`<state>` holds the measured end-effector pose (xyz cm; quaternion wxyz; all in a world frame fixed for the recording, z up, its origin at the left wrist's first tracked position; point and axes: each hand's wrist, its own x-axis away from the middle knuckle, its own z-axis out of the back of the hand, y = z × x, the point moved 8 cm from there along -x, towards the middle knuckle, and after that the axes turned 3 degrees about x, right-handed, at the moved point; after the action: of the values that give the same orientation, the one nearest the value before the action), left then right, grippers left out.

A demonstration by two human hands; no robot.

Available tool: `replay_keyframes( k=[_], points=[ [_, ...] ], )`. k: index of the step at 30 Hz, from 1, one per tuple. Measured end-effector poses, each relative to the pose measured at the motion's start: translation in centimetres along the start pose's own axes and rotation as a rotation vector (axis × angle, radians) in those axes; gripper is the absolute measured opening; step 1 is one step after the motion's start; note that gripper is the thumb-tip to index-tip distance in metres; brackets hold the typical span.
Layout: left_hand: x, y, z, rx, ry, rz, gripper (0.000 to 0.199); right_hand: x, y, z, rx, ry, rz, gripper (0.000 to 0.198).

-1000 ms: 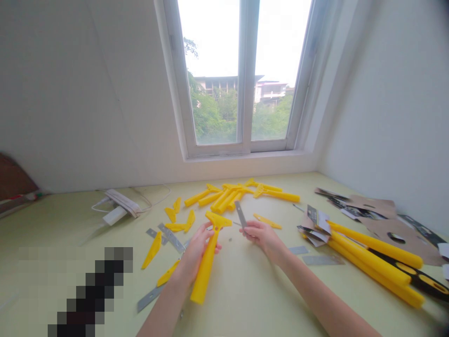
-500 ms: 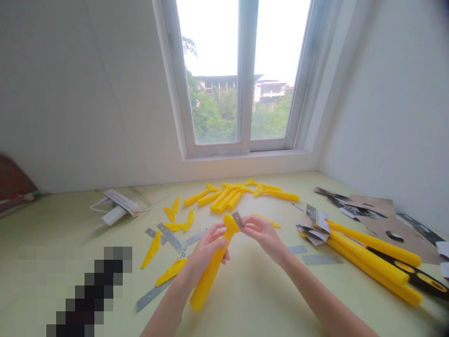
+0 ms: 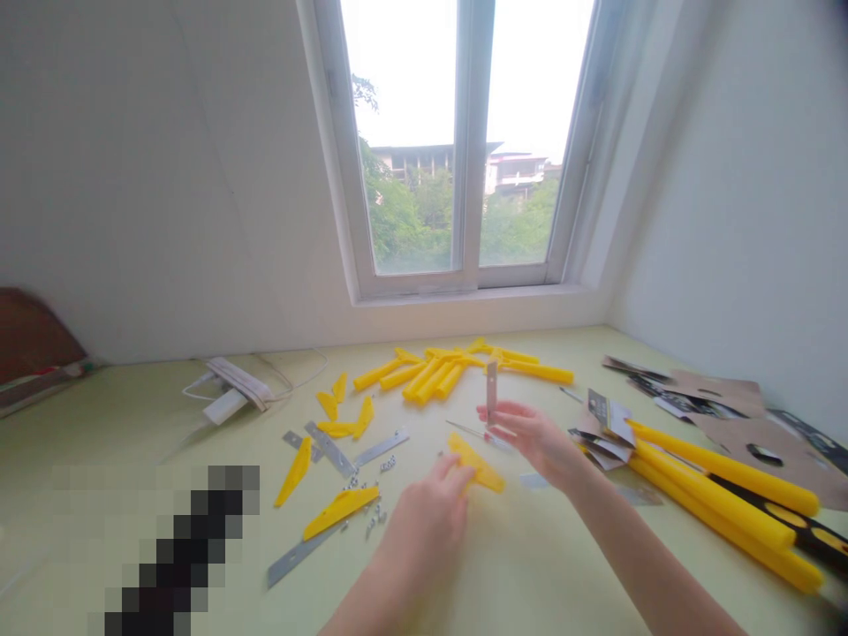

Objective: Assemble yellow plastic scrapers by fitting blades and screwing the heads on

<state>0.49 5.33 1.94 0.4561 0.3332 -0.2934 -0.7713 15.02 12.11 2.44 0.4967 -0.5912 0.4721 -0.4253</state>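
My left hand (image 3: 434,499) is low over the table, its fingers closed around a yellow scraper handle. Only the handle's flared head (image 3: 480,468) shows past my fingers, slightly blurred; the rest is hidden behind my hand and forearm. Above and to the right, my right hand (image 3: 530,433) pinches a small metal blade (image 3: 491,390) with holes, held upright. A thin screwdriver (image 3: 467,429) lies just left of my right fingers, partly covered by them. Loose screws (image 3: 388,464) are scattered left of my left hand, near a yellow clamp plate (image 3: 341,512).
More yellow handles (image 3: 424,380) are piled towards the window. Left are metal blades (image 3: 331,449), yellow plates (image 3: 293,473) and a power strip (image 3: 239,382). Packaged yellow-handled tools (image 3: 722,503) and brown cardboard (image 3: 719,393) lie right. A metal strip (image 3: 291,558) lies near the front left.
My left hand has lowered the yellow handle away from the blade and turned it, so its head points right. My right hand has moved right, and the blade now stands upright.
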Motion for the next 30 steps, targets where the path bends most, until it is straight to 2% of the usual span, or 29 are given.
replay_keyframes(
  k=[2,5,10,16,21,23,24,27,28,30],
  points=[
    [0.3,0.0,-1.3,-0.04,0.002,0.015,0.037,-0.1,0.2,0.6,0.005,-0.023,-0.034,0.023],
    [0.4,-0.3,-2.5,-0.167,0.009,0.083,0.041,-0.4,0.7,1.4,0.01,0.024,-0.063,0.02],
    [0.5,-0.3,-2.7,-0.299,0.029,0.168,0.037,-0.4,1.3,2.7,0.066,0.158,-0.085,0.02],
    [-0.1,-0.5,-1.3,-0.046,0.115,0.214,0.009,0.2,1.8,3.3,0.014,0.117,-0.082,0.026],
    [-2.1,-1.1,1.7,-0.069,0.145,0.176,0.014,0.3,2.5,3.6,-0.007,0.154,-0.1,0.024],
    [-2.9,-1.4,2.7,-0.06,0.152,0.128,0.005,0.3,2.6,3.8,-0.005,0.172,-0.098,0.024],
    [-3.3,-1.4,3.0,-0.048,0.161,0.084,0.008,0.2,2.7,3.9,-0.002,0.179,-0.097,0.024],
    [-3.8,-1.7,2.5,0.045,0.081,-0.006,0.023,0.2,2.9,4.1,0.046,0.201,-0.098,0.026],
    [-3.9,-2.0,2.2,0.107,0.06,0.002,0.021,0.2,3.0,4.2,0.076,0.211,-0.1,0.027],
    [-3.7,-3.4,1.8,0.334,0.096,0.118,0.013,0.3,3.0,4.3,0.138,0.22,-0.098,0.028]
  ],
)
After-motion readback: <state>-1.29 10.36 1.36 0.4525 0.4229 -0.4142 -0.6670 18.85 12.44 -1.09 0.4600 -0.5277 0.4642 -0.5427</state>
